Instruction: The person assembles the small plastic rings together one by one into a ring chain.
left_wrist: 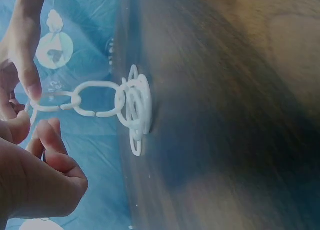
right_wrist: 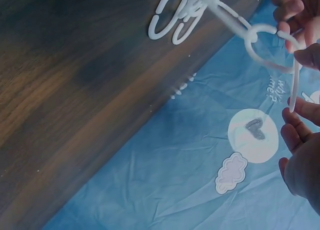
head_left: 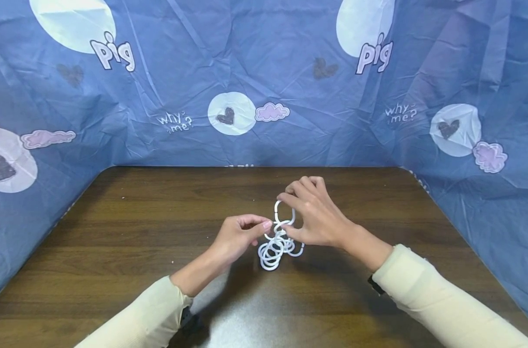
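A chain of white plastic C-shaped links hangs between the hands, its lower links bunched in a pile (head_left: 270,268) on the tabletop. My left hand (head_left: 235,239) is on the left of the chain, thumb and fingertips pinching a link near its top. On the other side, my right hand (head_left: 314,212) holds an upper link (right_wrist: 294,84) between its thumb and fingers. Below the hands, a link (left_wrist: 97,83) with a small gap in its side stretches down to the pile in the left wrist view. Fingers partly hide where the top links meet.
The dark brown wooden table (head_left: 138,232) spreads around the hands, with a few tiny white specks on it. Blue printed cloth (head_left: 264,58) stands behind the table and along both sides.
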A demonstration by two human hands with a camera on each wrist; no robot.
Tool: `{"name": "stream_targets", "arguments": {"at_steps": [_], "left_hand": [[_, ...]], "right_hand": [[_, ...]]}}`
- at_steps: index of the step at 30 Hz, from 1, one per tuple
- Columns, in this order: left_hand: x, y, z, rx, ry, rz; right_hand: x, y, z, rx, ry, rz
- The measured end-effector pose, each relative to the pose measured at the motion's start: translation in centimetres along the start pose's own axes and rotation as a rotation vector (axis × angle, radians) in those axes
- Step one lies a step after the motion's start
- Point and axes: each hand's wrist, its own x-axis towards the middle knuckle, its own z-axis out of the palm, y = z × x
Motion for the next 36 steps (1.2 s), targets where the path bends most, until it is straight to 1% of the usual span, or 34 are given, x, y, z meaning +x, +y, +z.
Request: {"name": "stream_targets", "arguments": {"at_steps": [2, 8, 13, 15, 18, 20, 23, 26, 28, 30, 33, 36], "left_hand": [[0.1, 0.1, 0.1, -0.016, -0.001, 0.007], [0.2, 0.2, 0.2, -0.055, -0.004, -0.003], [0.2, 0.4, 0.0, -0.089, 0.024, 0.005], [0.1, 0.5, -0.1, -0.111, 0.042, 0.008], [0.1, 0.6, -0.1, -0.143, 0.08, 0.015], [0.2, 0.7, -0.2, -0.157, 0.106, 0.022], [0.2, 0.8, -0.3, -0.168, 0.134, 0.025], [0.2, 0.9, -0.4, -0.172, 0.149, 0.02], [0.2, 1.0, -0.5, -0.169, 0.157, 0.016], [0.2, 1.0, -0.6, -0.166, 0.161, 0.01], [0.1, 1.1, -0.7, -0.156, 0.165, 0.01], [0.1, 1.2, -0.8, -0.146, 0.167, 0.013]], "right_hand": [[0.1, -0.2, 0.1, 0.008, 0.004, -0.001], [0.5, -1.0, 0.2, 0.025, 0.021, -0.018], [0.5, -1.2, 0.1, 0.059, 0.03, 0.012], [0.4, -1.2, 0.1, 0.104, 0.029, 0.041], [0.3, -1.0, 0.0, 0.206, 0.027, 0.103], [0.3, -0.8, -0.1, 0.278, 0.025, 0.157], [-0.1, -0.2, 0.0, 0.346, 0.011, 0.258], [-0.6, 0.7, 0.3, 0.364, -0.045, 0.38], [-1.1, 1.2, 0.7, 0.357, -0.108, 0.447], [-1.7, 1.7, 1.2, 0.332, -0.188, 0.488], [-2.4, 2.2, 2.3, 0.303, -0.307, 0.498], [-2.7, 2.5, 3.4, 0.271, -0.411, 0.451]]}}
